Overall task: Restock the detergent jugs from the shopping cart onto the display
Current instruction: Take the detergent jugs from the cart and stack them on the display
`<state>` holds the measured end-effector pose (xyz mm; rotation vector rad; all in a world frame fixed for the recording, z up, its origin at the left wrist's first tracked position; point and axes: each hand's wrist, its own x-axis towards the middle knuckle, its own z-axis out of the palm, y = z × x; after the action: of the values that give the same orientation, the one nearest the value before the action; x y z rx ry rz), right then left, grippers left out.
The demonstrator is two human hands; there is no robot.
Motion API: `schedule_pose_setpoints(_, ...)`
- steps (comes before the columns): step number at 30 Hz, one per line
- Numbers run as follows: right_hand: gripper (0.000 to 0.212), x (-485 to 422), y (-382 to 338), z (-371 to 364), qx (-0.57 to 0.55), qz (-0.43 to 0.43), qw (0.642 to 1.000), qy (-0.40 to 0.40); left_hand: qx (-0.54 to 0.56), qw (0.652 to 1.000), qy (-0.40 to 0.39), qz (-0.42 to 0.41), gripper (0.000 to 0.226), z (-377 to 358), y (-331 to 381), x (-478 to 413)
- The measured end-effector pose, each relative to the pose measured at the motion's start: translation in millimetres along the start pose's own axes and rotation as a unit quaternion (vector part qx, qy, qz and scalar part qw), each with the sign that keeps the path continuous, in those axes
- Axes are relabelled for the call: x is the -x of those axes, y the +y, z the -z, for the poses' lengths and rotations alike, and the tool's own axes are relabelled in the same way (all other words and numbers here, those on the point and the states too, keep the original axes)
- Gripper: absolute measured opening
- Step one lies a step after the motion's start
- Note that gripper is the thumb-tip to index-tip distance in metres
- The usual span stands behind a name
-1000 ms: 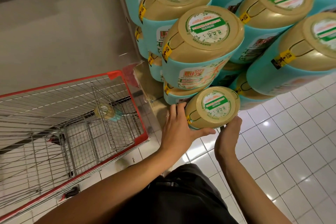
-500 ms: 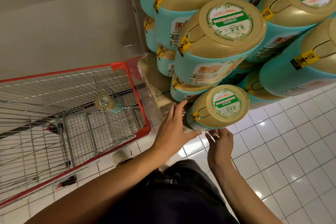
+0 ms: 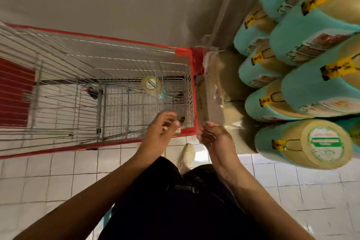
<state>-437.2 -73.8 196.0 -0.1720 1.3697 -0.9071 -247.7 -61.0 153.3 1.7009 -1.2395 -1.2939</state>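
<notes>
Several teal detergent jugs with gold caps are stacked on the display (image 3: 303,48) at the right. The lowest front jug (image 3: 303,143) lies on its side, cap toward me. One more jug (image 3: 153,87) lies in the red wire shopping cart (image 3: 191,91) at the left. My left hand (image 3: 161,129) hovers over the cart's near right corner, fingers loosely curled, holding nothing. Just right of the cart's corner my right hand (image 3: 216,136) is empty too, with relaxed fingers. Neither hand touches a jug.
A beige wrapped pallet base (image 3: 218,91) sits between the cart and the jug stack. A grey wall runs behind the cart. White floor tiles (image 3: 58,177) lie below, with my shoe (image 3: 188,155) near the cart's corner.
Both hands have let go of the lowest front jug and drawn back leftward to the cart's corner. My view has swung left, so the cart now fills the left half.
</notes>
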Motion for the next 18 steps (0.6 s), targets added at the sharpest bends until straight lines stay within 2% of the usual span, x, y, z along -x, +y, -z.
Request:
schedule_pose_setpoints(4,0.012,-14,3,-51,0.059,0.001,0.998,-0.036,0.036,0.997,0.070,0.016,0.019,50,-16,-3)
schedule_pose_setpoints(7,0.010,-27,10,-86,0.090,0.004,0.995,-0.041,0.046,0.993,0.105,0.030,0.028,78,-27,-6)
schedule_pose_setpoints(9,0.010,-37,18,-109,0.110,-0.010,0.993,-0.045,0.052,0.990,0.122,0.045,0.023,97,-38,-9)
schedule_pose_setpoints(14,0.021,-79,45,-167,0.144,-0.035,0.988,-0.041,0.058,0.986,0.124,0.100,0.015,131,-68,-32)
schedule_pose_setpoints(18,0.015,-125,76,-212,0.166,-0.039,0.985,-0.026,0.053,0.983,0.099,0.147,0.018,149,-105,-61)
